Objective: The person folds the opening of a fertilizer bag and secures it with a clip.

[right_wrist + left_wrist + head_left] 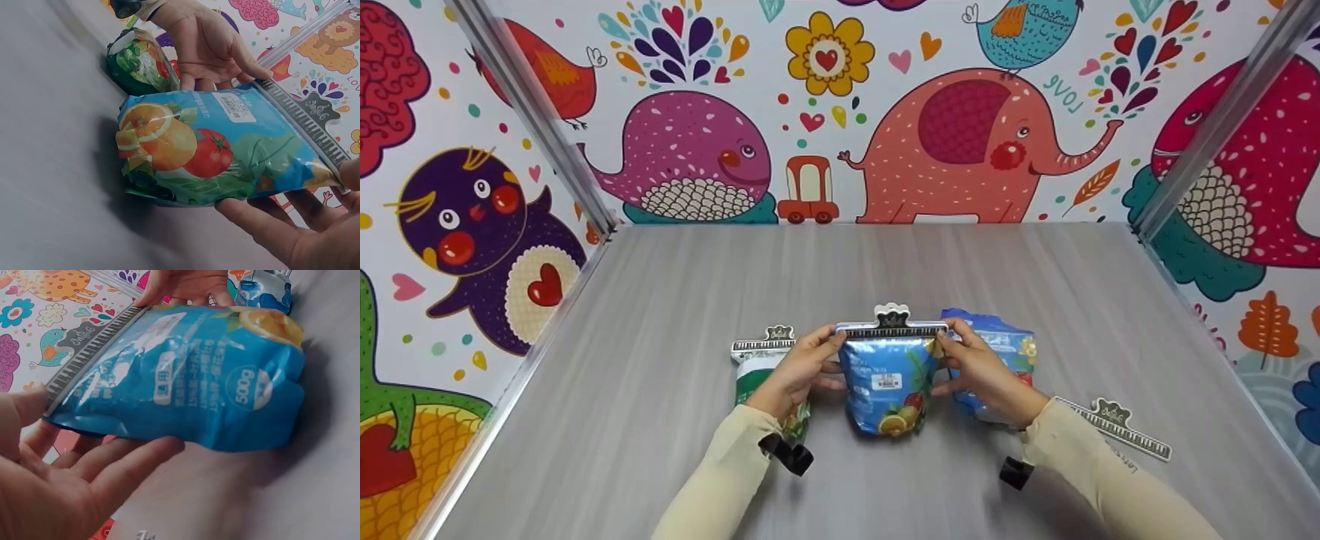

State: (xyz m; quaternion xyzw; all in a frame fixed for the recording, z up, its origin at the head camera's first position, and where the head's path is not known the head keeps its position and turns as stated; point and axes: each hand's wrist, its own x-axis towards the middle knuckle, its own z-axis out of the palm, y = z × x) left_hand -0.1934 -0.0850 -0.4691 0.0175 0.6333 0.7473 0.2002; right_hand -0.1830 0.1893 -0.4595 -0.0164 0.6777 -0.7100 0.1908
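Observation:
A blue bag (pixel 885 386) with fruit printed on it stands in the middle, between both hands. Across its top edge sits a bag clip (pixel 892 328) with a piano-key pattern. My left hand (pixel 801 367) pinches the left end of the clipped top, thumb in front, other fingers behind the bag. The right hand (pixel 979 375) does the same at the right end. In the left wrist view the blue bag (pixel 185 377) shows "500g" near its bottom; the right wrist view shows its printed orange and tomato. Its base appears close to the tabletop.
Left of the hands lies a green bag (pixel 750 379) with a piano-key clip (pixel 765 343) on top. Behind the right hand is another blue bag (pixel 997 330). A loose piano-key clip (pixel 1117 427) lies beside the right forearm. Printed panels border the grey table (pixel 622 337).

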